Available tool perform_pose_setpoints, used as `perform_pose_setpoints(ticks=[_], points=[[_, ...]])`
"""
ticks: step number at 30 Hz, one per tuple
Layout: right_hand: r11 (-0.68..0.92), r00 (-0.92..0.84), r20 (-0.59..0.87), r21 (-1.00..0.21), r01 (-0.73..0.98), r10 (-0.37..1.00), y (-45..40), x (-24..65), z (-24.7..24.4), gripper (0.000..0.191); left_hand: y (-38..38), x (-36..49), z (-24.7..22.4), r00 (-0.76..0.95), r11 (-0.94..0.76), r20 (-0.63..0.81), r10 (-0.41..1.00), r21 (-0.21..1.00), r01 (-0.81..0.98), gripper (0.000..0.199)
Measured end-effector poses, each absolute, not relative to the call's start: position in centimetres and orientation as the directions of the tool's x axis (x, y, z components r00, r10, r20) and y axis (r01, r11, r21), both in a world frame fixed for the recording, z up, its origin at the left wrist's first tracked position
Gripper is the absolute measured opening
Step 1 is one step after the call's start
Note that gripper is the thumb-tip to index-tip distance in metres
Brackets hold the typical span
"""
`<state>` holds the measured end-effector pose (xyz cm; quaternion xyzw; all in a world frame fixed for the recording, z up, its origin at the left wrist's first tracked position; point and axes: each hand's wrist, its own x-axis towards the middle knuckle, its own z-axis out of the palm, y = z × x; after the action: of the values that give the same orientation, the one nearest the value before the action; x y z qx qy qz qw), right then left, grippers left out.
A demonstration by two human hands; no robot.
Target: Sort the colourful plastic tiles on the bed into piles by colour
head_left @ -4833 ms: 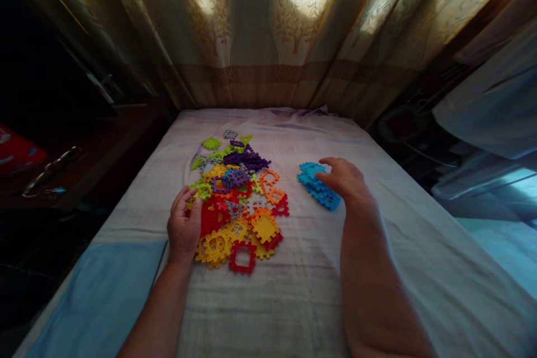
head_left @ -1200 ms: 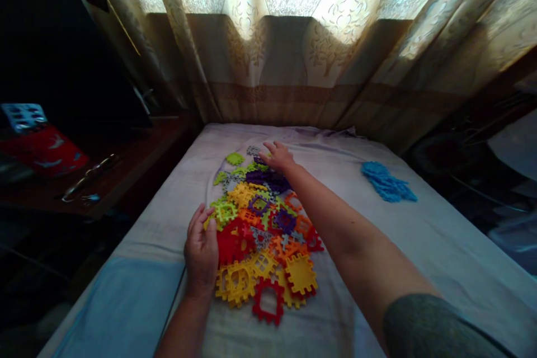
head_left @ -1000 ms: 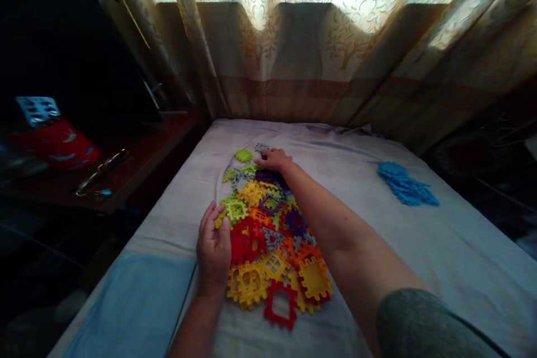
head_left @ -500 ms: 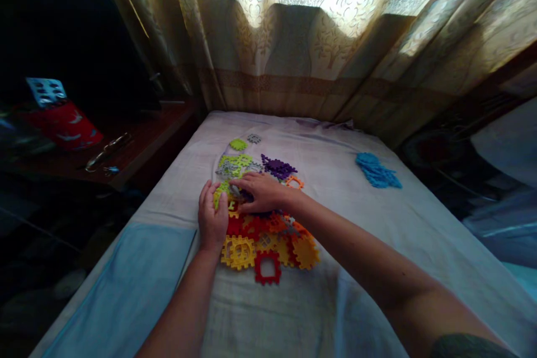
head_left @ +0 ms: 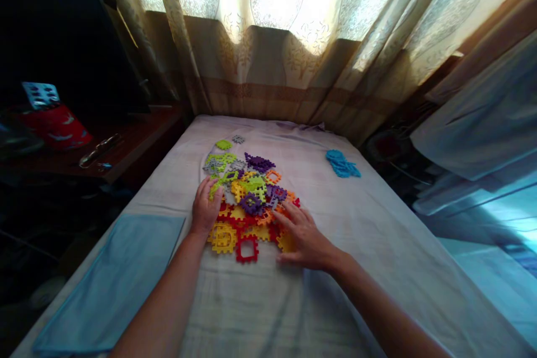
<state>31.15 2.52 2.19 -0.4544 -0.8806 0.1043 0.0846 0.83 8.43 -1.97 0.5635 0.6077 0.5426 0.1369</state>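
Observation:
A heap of toothed plastic gear pieces [head_left: 251, 185] in lime, yellow, purple, orange, red and grey lies in the middle of the bed. At its left side, my left hand [head_left: 205, 210] rests with thumb and fingers apart, against a lime green piece [head_left: 217, 183]. My right hand [head_left: 302, 238] is at the heap's right edge, fingers spread over orange and yellow pieces and partly covering them. Nothing shows in its grasp. A red square frame piece [head_left: 247, 260] lies at the near edge, beside yellow gears [head_left: 222, 236]. Purple pieces [head_left: 259, 163] sit at the far side.
A separate pile of blue pieces [head_left: 342, 163] lies on the bed [head_left: 377, 268] at the right. A folded light blue cloth [head_left: 113, 279] is at the left. Beyond the bed's left edge, a dark table [head_left: 138, 133] bears a red container [head_left: 59, 126]. Curtains [head_left: 260, 84] hang behind.
My right hand has moved from the upper left of the heap to its right edge, uncovering purple, yellow and lime pieces in the middle. My left hand stays at the left side. The view has shifted right.

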Motion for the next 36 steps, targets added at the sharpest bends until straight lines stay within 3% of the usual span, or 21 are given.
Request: perform_pose_setpoints(ticks=[2, 5, 10, 13, 16, 19, 24, 27, 32, 36], points=[[0.522, -0.528, 0.048, -0.253, 0.815, 0.848, 2.3, 30.5, 0.9, 0.099, 7.9, 1.0, -1.9, -0.249, -0.223, 0.408, 0.878, 0.811, 0.541, 0.046], [0.483, -0.459, 0.154, -0.317, 0.816, 0.875, 3.9, 27.9, -0.1, 0.087, 5.6, 1.4, -1.3, -0.115, -0.201, 0.345, 0.931, 0.751, 0.628, 0.066], [0.404, -0.25, 0.339, -0.529, 0.746, 0.907, 7.1, 24.2, -0.8, 0.072, -1.0, 3.4, -0.1, 0.014, -0.166, 0.31, 0.951, 0.469, 0.867, 0.103], [0.411, -0.124, 0.423, -0.7, 0.584, 0.897, 7.4, 24.9, -1.3, 0.052, -3.7, 4.7, -0.1, 0.072, -0.183, 0.288, 0.955, 0.38, 0.907, 0.109], [0.361, 0.054, 0.438, -0.798, 0.483, 0.897, 6.5, 27.2, -1.9, 0.039, -3.8, 5.4, -0.4, 0.066, -0.177, 0.302, 0.951, 0.355, 0.918, 0.1], [0.286, 0.155, 0.413, -0.813, 0.506, 0.897, 4.8, 29.2, -2.4, 0.032, -2.2, 5.6, -0.6, 0.0, -0.158, 0.381, 0.925, 0.385, 0.909, 0.084], [0.278, 0.127, 0.425, -0.761, 0.585, 0.896, 2.5, 29.8, -2.3, 0.027, -0.2, 5.1, -1.0, -0.114, -0.232, 0.564, 0.818, 0.504, 0.832, 0.07], [0.274, 0.083, 0.432, -0.697, 0.662, 0.898, 1.9, 29.6, -1.9, 0.025, 0.1, 4.0, -1.6, -0.242, -0.247, 0.601, 0.762, 0.615, 0.749, 0.056], [0.263, -0.013, 0.404, -0.571, 0.778, 0.915, 1.2, 29.4, -1.2, 0.033, 0.9, 2.1, -3.0, -0.502, -0.18, 0.424, 0.754, 0.868, 0.463, 0.048], [0.275, -0.096, 0.362, -0.485, 0.83, 0.927, 0.5, 29.2, -0.6, 0.045, 1.4, 1.7, -3.5, -0.531, -0.183, 0.269, 0.804, 0.961, 0.209, 0.049]])
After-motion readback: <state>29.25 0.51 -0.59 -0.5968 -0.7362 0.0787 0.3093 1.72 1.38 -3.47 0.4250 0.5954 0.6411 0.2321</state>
